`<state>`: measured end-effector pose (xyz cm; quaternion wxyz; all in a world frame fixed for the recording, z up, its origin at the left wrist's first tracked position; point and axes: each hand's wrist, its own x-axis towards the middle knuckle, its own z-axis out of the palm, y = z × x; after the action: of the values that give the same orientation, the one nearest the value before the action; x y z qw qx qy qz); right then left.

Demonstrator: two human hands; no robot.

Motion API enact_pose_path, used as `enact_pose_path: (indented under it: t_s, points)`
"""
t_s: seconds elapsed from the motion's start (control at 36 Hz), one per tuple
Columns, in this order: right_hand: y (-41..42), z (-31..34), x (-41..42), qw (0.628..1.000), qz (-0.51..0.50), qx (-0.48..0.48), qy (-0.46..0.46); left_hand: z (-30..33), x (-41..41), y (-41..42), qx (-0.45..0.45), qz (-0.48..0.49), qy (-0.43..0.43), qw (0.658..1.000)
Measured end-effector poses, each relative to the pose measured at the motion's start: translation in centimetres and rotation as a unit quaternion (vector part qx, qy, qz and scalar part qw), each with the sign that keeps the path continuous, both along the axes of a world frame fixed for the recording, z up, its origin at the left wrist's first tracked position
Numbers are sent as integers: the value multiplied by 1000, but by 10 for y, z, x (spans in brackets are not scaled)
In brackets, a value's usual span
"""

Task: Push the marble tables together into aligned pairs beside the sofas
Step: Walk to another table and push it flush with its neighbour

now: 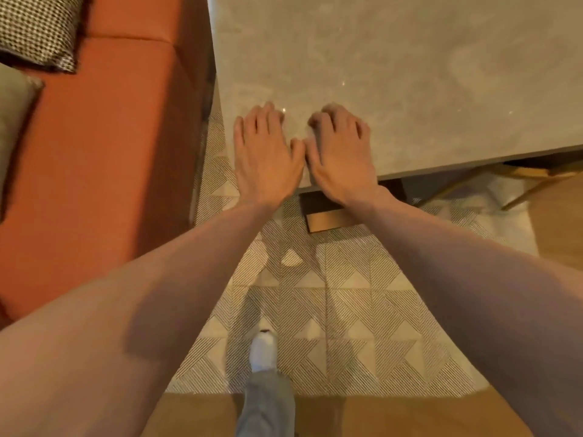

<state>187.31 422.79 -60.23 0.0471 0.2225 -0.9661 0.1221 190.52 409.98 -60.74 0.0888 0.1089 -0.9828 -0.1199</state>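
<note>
Both hands are laid flat on the near left corner of the marble table (410,74): the left hand (266,152) and right hand (339,152) lie side by side, thumbs nearly touching, fingers loosely bent on the top and nothing gripped. The slab stretches far and right from them, with the orange sofa (110,152) close along its left edge, so a push away seems intended.

A pale woven rug with a hatched triangle pattern (331,310) is laid over a light brown wooden floor (410,417). A white shoe (263,351) below a grey trouser leg (266,405) is seen on the rug. A black-and-white houndstooth cushion (38,29) and a plain beige cushion (14,121) are seen at the upper left.
</note>
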Motion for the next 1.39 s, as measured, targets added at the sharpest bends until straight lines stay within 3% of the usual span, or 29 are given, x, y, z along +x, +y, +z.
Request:
enact_pose_path:
  t_s: [0.14, 0.25, 1.03, 1.39]
  points:
    - [-5, -15, -2, 996, -24, 15, 90, -8, -5, 4, -40, 32, 60, 997]
    - [-6, -17, -3, 993, -25, 19, 115, -8, -6, 3, -76, 37, 51, 995]
    - [-61, -23, -38, 986, -75, 25, 144, -14, -54, -54, -25, 10, 112, 993]
    - [-85, -22, -56, 987, -88, 20, 133, -12, -77, -77, 40, 0, 146, 989]
